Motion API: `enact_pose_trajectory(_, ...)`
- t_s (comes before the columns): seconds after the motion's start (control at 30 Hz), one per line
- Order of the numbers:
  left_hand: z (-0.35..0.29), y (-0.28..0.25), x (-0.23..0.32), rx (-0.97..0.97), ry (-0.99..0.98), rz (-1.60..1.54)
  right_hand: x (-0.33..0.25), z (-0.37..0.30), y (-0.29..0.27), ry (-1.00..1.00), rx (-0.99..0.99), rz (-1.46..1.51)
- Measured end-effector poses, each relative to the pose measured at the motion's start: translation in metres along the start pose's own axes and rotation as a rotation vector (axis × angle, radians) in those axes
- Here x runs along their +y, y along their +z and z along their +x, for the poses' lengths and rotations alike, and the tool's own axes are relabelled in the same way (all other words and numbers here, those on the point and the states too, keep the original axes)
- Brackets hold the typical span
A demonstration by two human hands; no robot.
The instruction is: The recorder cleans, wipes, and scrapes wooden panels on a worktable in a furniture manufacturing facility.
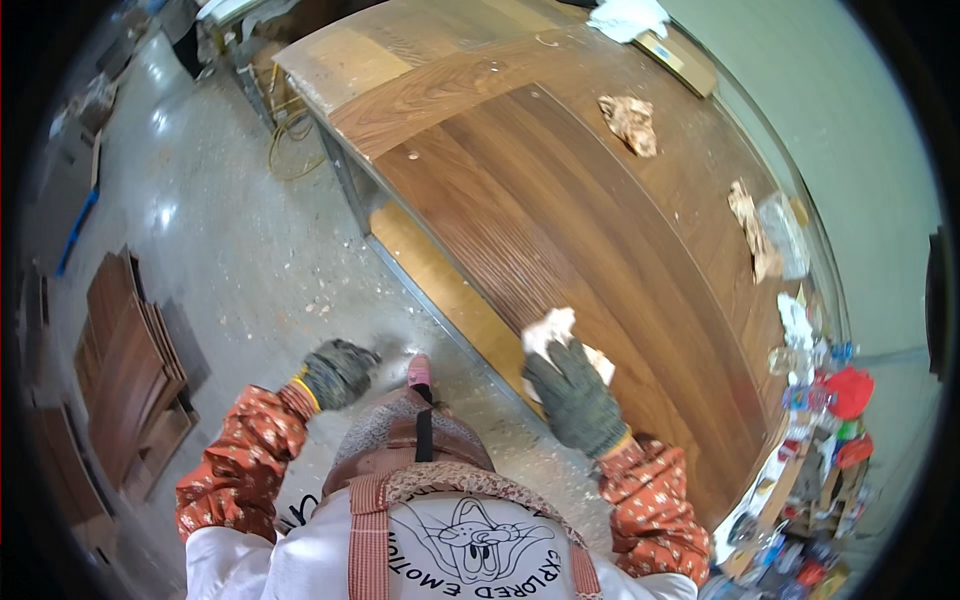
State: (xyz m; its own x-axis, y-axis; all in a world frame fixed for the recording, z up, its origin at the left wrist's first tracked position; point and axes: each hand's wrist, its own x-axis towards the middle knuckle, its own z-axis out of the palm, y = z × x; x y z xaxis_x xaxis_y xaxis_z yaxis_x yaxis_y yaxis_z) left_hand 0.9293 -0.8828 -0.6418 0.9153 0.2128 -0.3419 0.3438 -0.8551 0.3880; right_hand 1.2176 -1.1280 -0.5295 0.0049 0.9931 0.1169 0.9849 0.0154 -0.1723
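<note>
Two hands [340, 376] [575, 395], white cloth [549, 328] under right, left well apart

This is a workshop, by its look one for wood-grained panels: a broad brown panel [560, 230] lies on a long worktop [380, 45], and more boards [125, 365] lie stacked on the bare grey floor [250, 225], which is flecked with pale bits. Crumpled rags [630, 125], a jumble of bottles [806, 398] along the green wall [870, 200] and 2 work gloves [573, 395] point the same way.
</note>
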Motion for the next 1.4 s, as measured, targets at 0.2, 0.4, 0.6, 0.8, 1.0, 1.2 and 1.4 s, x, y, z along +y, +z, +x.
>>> enact_pose_trajectory(0.2, 0.039, -0.099, -0.081, 0.561, 0.018, -0.119, -0.017, -0.171, -0.02, 0.292, -0.072, -0.087)
enact_pose_trajectory(0.4, 0.144, -0.228, -0.09, 0.61, 0.208, 0.05, -0.086, -0.208, -0.033, 0.804, 0.259, -0.319)
enact_pose_trajectory(0.6, 0.244, -0.246, -0.09, 0.396, 0.556, 0.23, -0.073, -0.071, 0.039, 1.012, 0.407, -0.359)
enact_pose_trajectory(0.8, 0.278, -0.233, -0.092, 0.374, 0.75, 0.201, -0.065, 0.09, 0.078, 0.559, 0.379, -0.395)
enact_pose_trajectory(1.0, 0.286, -0.231, -0.085, 0.354, 0.831, 0.188, -0.037, 0.254, 0.138, 0.444, 0.433, 0.06)
enact_pose_trajectory(1.2, 0.293, -0.228, -0.11, 0.283, 0.727, 0.261, -0.052, 0.31, 0.103, 0.383, 0.691, -0.878)
enact_pose_trajectory(1.4, 0.276, -0.237, -0.092, 0.265, 0.78, 0.277, -0.061, 0.156, 0.052, 0.429, 0.603, -0.33)
